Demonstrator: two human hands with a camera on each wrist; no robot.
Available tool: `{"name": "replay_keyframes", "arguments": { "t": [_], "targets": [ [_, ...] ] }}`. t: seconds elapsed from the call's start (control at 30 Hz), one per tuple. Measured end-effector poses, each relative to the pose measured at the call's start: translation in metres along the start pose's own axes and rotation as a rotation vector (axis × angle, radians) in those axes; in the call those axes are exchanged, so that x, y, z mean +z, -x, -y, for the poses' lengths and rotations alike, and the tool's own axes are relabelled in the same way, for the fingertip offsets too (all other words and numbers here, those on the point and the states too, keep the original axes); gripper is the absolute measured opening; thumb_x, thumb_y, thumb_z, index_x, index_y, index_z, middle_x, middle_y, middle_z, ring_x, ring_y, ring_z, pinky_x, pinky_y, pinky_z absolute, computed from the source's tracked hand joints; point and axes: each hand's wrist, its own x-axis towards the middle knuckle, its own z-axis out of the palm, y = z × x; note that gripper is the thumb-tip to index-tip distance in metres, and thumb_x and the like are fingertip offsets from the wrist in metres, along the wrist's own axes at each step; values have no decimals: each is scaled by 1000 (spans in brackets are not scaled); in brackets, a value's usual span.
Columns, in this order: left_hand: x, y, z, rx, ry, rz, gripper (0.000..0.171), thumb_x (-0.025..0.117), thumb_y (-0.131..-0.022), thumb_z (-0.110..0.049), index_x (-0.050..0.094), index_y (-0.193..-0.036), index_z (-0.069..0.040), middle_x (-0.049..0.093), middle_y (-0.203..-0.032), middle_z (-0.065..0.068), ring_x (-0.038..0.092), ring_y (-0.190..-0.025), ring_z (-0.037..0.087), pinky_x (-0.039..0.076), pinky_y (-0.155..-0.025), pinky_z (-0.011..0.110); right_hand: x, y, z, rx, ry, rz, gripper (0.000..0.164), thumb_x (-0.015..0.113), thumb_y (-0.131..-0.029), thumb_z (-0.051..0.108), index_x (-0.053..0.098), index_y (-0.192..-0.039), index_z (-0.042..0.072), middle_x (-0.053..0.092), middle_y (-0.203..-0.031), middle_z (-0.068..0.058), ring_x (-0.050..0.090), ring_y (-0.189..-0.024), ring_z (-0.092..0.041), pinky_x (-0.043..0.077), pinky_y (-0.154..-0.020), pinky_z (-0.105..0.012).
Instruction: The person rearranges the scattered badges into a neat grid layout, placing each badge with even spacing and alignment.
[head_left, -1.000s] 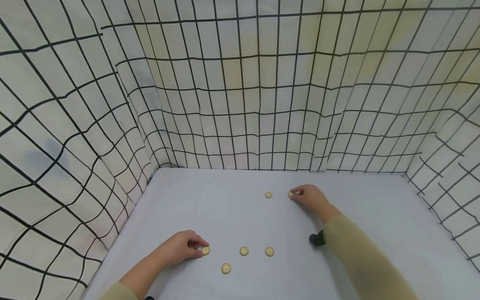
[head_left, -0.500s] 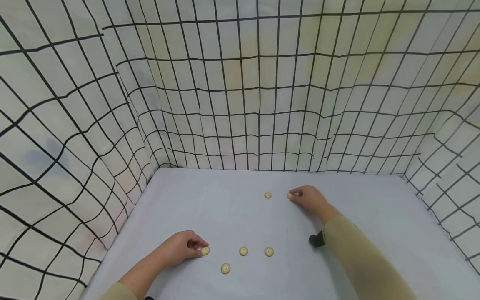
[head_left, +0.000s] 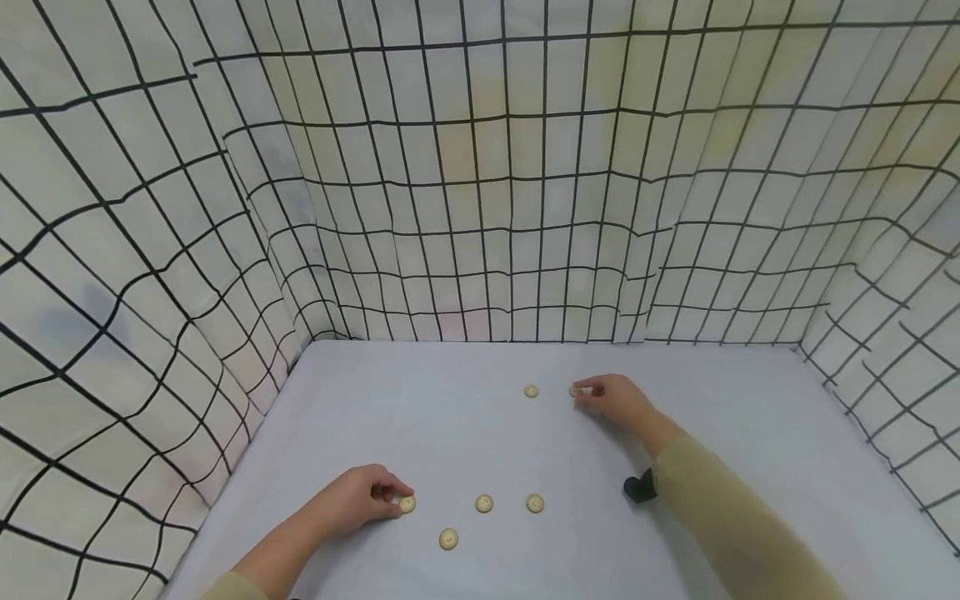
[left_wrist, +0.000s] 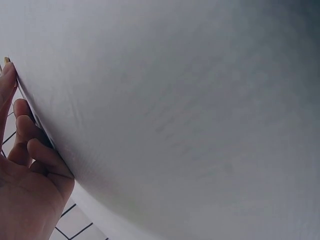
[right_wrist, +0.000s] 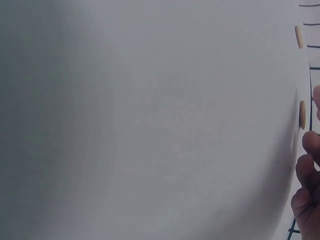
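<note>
Several round, cream-coloured buttons lie on the white tabletop. My left hand (head_left: 356, 500) rests low at the front left, thumb and forefinger pinching the edges of one button (head_left: 407, 504). In the left wrist view only a thin yellow edge of that button (left_wrist: 7, 59) shows at the fingertips. Farther back and to the right, my right hand (head_left: 617, 398) holds another button (head_left: 575, 391) by its sides between thumb and forefinger. The right wrist view has this button (right_wrist: 302, 115) edge-on, flat at the table surface beside the fingertips.
Left of the right hand lies a button (head_left: 531, 391). Two more, one button (head_left: 484, 503) and another button (head_left: 535, 502), sit in a row right of the left hand, with a button (head_left: 448, 539) nearer the front. White walls with black grid lines (head_left: 510, 183) enclose the table.
The head view has shifted slightly, moving the scene a little to the left. The right wrist has turned slightly; both hands stay at the same buttons.
</note>
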Motion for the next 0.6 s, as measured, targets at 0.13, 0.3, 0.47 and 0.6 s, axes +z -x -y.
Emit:
{"name": "replay_keyframes", "arguments": {
  "t": [0.13, 0.3, 0.47, 0.6],
  "targets": [
    [1, -3, 1, 5, 5, 8, 21, 82, -81, -20, 77, -101, -19, 55, -82, -3, 47, -76, 15, 40, -64, 27, 0, 6, 0, -58, -6, 33, 40, 76, -88, 34, 70, -126, 23, 61, -95, -1, 52, -83, -18, 44, -70, -34],
    [1, -2, 3, 8, 14, 8, 21, 82, -81, -20, 77, -102, -19, 55, -83, -3, 48, -77, 14, 40, -65, 27, 7, 17, 5, -124, 23, 72, 37, 78, -86, 31, 72, -122, 24, 59, -87, 3, 51, -81, -16, 43, -70, -32],
    [1, -2, 4, 16, 22, 12, 21, 82, -81, -20, 77, -102, -19, 55, -84, -3, 48, -78, 13, 40, -66, 26, 15, 33, 14, -183, 67, 114, 35, 81, -84, 30, 74, -118, 28, 57, -80, 7, 50, -77, -14, 43, -68, -31],
    [1, -2, 4, 17, 22, 14, 21, 82, -81, -20, 77, -102, -19, 55, -83, -3, 48, -77, 13, 40, -65, 26, 22, 47, 19, -272, 96, 158, 34, 81, -83, 29, 75, -117, 27, 57, -78, 11, 51, -74, -11, 45, -67, -29]
  ]
}}
